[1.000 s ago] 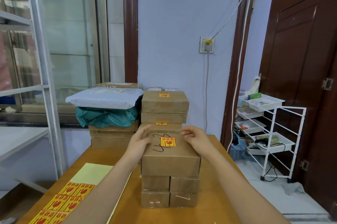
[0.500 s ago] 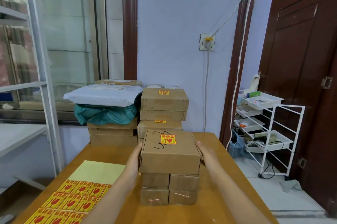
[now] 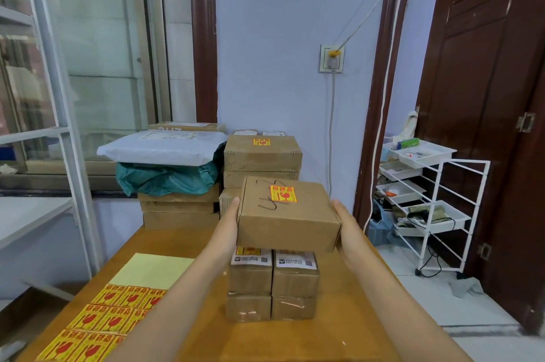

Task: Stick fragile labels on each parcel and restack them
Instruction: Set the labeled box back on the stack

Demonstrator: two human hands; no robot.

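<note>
Parcel (image 3: 287, 214), already labelled, is hanging between my two hands, lifted clear of the small boxes (image 3: 272, 283) beneath it. I am pressing my left hand (image 3: 231, 221) flat against its left side and my right hand (image 3: 343, 221) flat against its right side, fingers straight, squeezing rather than curling round anything. The long axis of the parcel is running left to right, tilted slightly, with a red-and-yellow label (image 3: 283, 194) sitting on its top face beside a pen scribble. Both hands are equally near, one per end.

Ahead, toward the far edge of the table (image 3: 368, 302), the labelled stack (image 3: 262, 159) is standing just behind the parcel, and that is where I am judging this one is heading: forward and up.

Counting: one parcel in hand; four small boxes below it, two over two, near the middle of the table. At least one of the upper pair is wearing a label. At least two boxes are making up the far stack, with one label showing on top. One label sheet (image 3: 97, 326) is lying at the near left corner, roughly nine labels showing.
</note>
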